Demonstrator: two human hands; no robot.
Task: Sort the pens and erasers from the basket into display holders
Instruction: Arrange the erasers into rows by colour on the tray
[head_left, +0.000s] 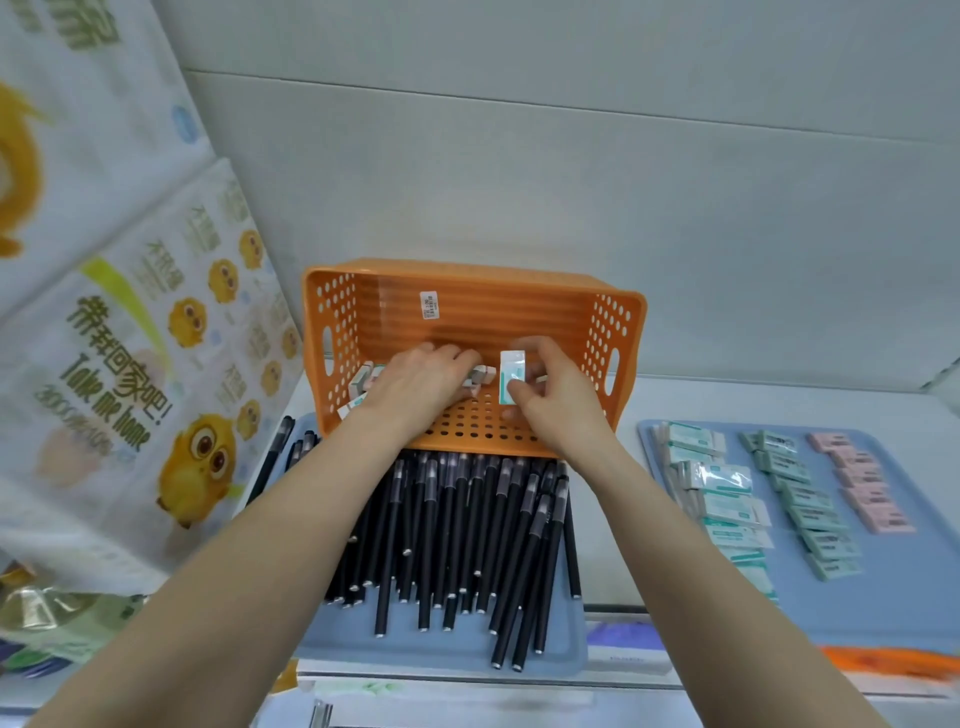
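Note:
An orange perforated basket (618, 322) lies tipped on its side, its opening facing me. Both hands reach inside. My right hand (550, 389) pinches a white-and-teal wrapped eraser (511, 376) upright between thumb and fingers. My left hand (421, 384) lies palm down over several loose erasers (480, 375) on the basket's lower wall; whether its fingertips grip one is hidden. In front of the basket, a pile of black pens (462, 535) rests on a blue tray (441, 652).
A second blue tray (893, 597) at the right carries rows of teal erasers (727, 504), green erasers (810, 514) and pink erasers (867, 493). Printed tissue packs (130, 332) stand at the left. A pale wall rises behind the basket.

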